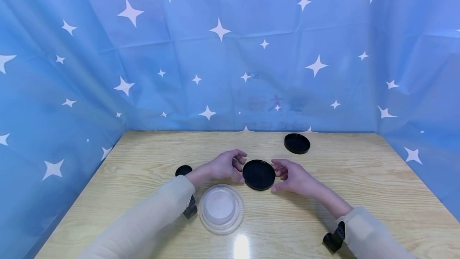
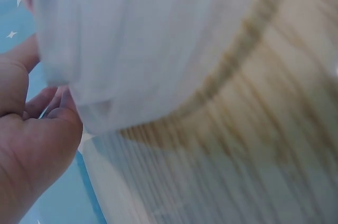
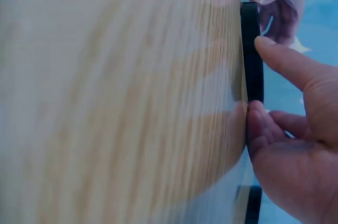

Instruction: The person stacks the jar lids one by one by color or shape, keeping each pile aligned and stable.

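Observation:
A shallow round black dish or lid (image 1: 258,175) with a low rim lies flat on the wooden table between my hands. At its left rim is my left hand (image 1: 227,166), thumb close to the edge and fingers loosely bent. My right hand (image 1: 295,178) is at the opposite rim, thumb and fingers spread around that side. In the right wrist view the right thumb (image 3: 269,47) overlaps the black rim (image 3: 253,60). Nearer to me, below the left hand, stands a translucent round plastic container (image 1: 220,208) with a wide flange; it fills much of the left wrist view.
Another black round lid (image 1: 297,143) lies farther back to the right. A small black round piece (image 1: 183,170) sits behind the left wrist, partly covered by it. Blue star-printed cloth (image 1: 223,63) hangs along the far edge and sides of the table (image 1: 359,171).

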Demonstrator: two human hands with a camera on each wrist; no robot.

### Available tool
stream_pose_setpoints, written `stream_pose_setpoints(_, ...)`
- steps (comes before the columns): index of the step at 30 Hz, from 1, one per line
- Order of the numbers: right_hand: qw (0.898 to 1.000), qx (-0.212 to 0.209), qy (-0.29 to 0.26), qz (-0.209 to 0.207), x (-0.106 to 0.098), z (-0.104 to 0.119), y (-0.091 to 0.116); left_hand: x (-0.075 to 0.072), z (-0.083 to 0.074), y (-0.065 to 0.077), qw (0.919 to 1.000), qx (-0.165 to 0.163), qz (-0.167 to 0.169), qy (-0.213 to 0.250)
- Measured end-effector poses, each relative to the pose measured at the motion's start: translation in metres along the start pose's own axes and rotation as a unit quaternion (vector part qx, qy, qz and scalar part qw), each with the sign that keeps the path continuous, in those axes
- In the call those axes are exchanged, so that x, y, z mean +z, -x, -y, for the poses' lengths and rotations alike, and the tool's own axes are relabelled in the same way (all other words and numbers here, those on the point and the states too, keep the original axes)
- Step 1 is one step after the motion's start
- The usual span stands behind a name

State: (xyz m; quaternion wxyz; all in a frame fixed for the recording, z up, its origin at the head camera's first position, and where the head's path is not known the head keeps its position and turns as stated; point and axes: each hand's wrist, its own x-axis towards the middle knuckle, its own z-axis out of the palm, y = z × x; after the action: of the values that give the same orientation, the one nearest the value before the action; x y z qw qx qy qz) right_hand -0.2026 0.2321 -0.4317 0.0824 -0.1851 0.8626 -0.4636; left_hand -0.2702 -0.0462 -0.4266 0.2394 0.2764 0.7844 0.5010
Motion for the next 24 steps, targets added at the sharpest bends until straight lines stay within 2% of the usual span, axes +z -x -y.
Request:
stream_pose_setpoints(6,1.0,0.007,0.002,-0.005,0.0029,-0.0011,-0.0012,0.0015,0.0032,-0.0033,1.0,0.001,-0.004,0.003)
stream_pose_setpoints(14,0.999,0.008,0.027,-0.015,0.0055,-0.0027,-0.0028,0.0039,0.0048,-0.0066,0.9992,0.004,0.003,-0.04)
stream_pose_setpoints(18,0.999,-0.001,0.032,-0.017,0.0079,-0.0012,-0.0038,0.0046,0.0049,-0.0067,0.999,0.002,0.003,-0.044)
stream_pose_setpoints(24,0.999,0.009,0.04,-0.02,0.0089,-0.0007,-0.0054,0.0036,0.0045,-0.0062,0.9988,-0.001,0.008,-0.049)
